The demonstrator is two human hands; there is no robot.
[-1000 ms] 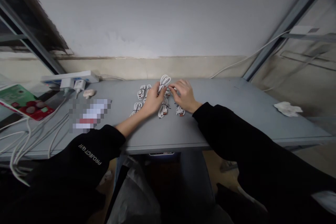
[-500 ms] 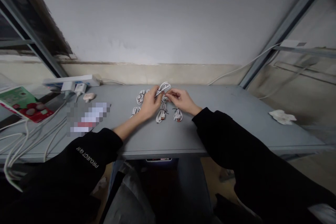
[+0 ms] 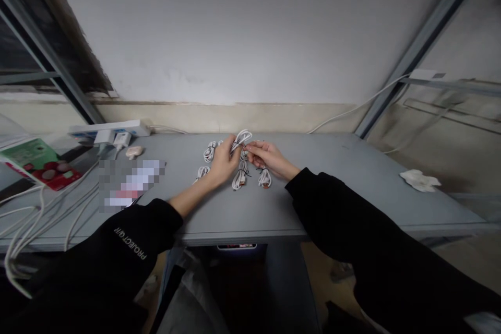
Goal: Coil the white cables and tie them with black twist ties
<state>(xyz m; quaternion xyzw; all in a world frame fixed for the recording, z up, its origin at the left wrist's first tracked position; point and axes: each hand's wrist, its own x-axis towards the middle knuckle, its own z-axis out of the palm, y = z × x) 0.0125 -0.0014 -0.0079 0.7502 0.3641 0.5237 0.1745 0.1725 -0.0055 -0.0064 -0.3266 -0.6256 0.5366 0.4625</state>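
My left hand (image 3: 225, 156) is closed around a coiled white cable (image 3: 243, 136), raised a little over the table, its loops sticking out above the fingers. A thin black tie crosses that coil. Close on its right, my right hand (image 3: 266, 155) pinches thumb and fingertips together at the tie; what lies between them is too small to make out. Beneath and around both hands lie several more coiled white cables bound with black ties, among them one coil (image 3: 240, 177) in the middle, one (image 3: 264, 178) below my right hand and one (image 3: 210, 152) at the left.
On the left are a white power strip (image 3: 135, 128) with chargers, an earbud case (image 3: 134, 152), a green and red box (image 3: 39, 163), a blurred-out flat item (image 3: 133, 182) and loose white cords (image 3: 29, 229). Crumpled tissue (image 3: 419, 180) lies at the right. Metal posts flank the grey table (image 3: 344, 198).
The view has tilted up slightly, so everything sits lower in the picture. My right fingertips have shifted slightly toward the held coil, while my left hand keeps its grip.
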